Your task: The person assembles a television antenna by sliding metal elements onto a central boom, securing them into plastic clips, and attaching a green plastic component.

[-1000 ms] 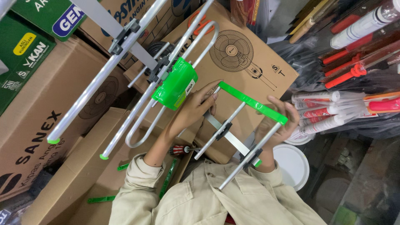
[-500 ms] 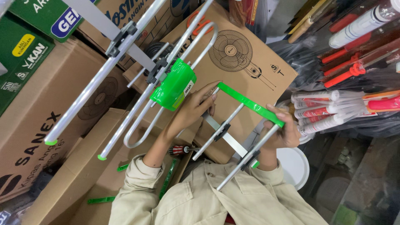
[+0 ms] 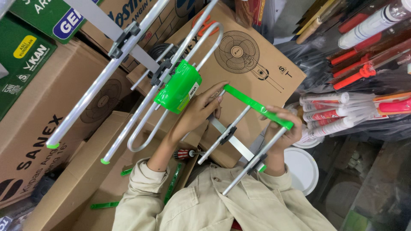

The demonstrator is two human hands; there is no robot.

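Brown cardboard boxes (image 3: 55, 128) are stacked at the left, and one larger box (image 3: 257, 60) with a line drawing of a standing fan lies tilted at the centre. Green cartons (image 3: 21, 55) sit at the upper left. At the right, white sealant tubes (image 3: 334, 113) lie in clear plastic near red-handled tools (image 3: 355, 72). A round white lid (image 3: 302, 169) rests below them. A screwdriver (image 3: 186, 154) lies on a lower box, beside loose green strips (image 3: 105, 205).

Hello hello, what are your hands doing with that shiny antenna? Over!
Left hand and right hand grip green strip across antenna rods. Cardboard boxes crowd behind. Over.
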